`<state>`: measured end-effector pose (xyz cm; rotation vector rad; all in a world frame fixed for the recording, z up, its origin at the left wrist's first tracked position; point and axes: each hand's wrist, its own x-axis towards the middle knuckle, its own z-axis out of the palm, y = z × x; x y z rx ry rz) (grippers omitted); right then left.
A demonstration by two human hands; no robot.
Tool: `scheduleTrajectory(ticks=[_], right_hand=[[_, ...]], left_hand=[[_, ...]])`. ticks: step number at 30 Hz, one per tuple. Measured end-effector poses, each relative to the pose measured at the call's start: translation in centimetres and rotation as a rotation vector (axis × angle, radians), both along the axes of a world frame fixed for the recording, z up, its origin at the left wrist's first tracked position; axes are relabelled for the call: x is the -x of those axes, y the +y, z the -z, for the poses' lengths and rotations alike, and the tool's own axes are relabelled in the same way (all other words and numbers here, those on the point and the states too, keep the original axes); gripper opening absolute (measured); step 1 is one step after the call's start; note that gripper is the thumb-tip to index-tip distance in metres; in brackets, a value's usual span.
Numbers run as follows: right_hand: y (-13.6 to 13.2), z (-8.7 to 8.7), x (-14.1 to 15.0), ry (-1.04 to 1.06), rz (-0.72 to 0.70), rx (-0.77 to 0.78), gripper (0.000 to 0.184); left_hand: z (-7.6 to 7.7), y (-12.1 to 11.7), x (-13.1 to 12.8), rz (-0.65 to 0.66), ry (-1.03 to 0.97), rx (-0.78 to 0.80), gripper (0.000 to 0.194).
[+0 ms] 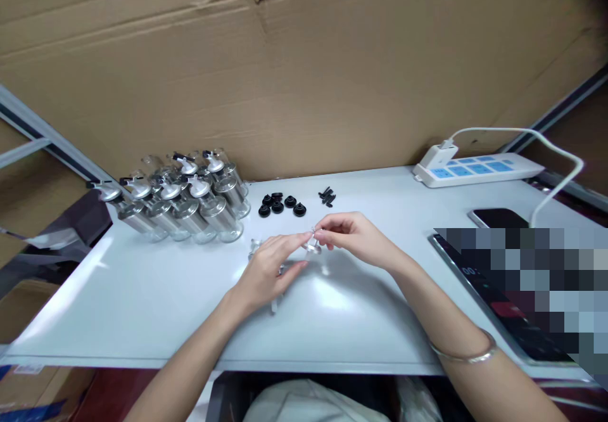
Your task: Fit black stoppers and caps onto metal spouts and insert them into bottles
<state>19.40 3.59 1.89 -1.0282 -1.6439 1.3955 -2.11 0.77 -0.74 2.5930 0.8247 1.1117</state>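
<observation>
At the centre of my view, my left hand (272, 268) and right hand (354, 238) pinch a small silvery metal spout piece (313, 242) between their fingertips, above the glossy white tabletop (166, 301). Round black plastic caps (277, 207) lie at eleven o'clock from it, clear glass bottles (223, 219) at ten.

Both hands over white tabletop (190, 308). My right hand (351, 238) pinching small silver-and-clear fitting (312, 245) between thumb and fingertips; my left hand (273, 270) close against it, fingers at its side. More clear-and-silver pieces (255, 245) partly hidden by left hand. Black round caps (277, 206) and small black strips (327, 196) beyond hands. Glass bottles with silver tops (221, 217) grouped at left. Power strip (479, 170) at back right, white cable (536, 132) from plugged-in adapter (437, 158).
</observation>
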Motion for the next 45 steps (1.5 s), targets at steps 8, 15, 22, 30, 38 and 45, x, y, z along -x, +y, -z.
scheduleTrajectory(ticks=[8, 15, 22, 30, 38, 45], right_hand=[[0.4, -0.2, -0.7, 0.211, 0.358, -0.030, 0.022], [0.7, -0.3, -0.7, 0.263, 0.412, -0.019, 0.006], [0.5, -0.5, -0.6, 0.231, 0.424, 0.006, 0.010], [0.6, -0.4, -0.3, 0.307, 0.480, -0.004, 0.021], [0.2, -0.4, 0.2, 0.391, 0.527, -0.042, 0.005], [-0.1, -0.1, 0.5, 0.332, 0.555, -0.097, 0.008]], left_hand=[[-1.2, 4.9, -1.0, -0.265, 0.225, 0.303, 0.039], [-1.6, 8.8, -4.0, -0.371, 0.611, 0.202, 0.039], [-0.6, 9.9, -4.2, -0.349, 0.530, 0.227, 0.022], [-1.1, 6.3, -2.1, -0.278, 0.117, 0.262, 0.020], [-1.1, 2.3, -2.4, -0.079, -0.572, 0.508, 0.017], [-1.0, 1.8, -2.6, -0.055, -0.631, 0.461, 0.019]])
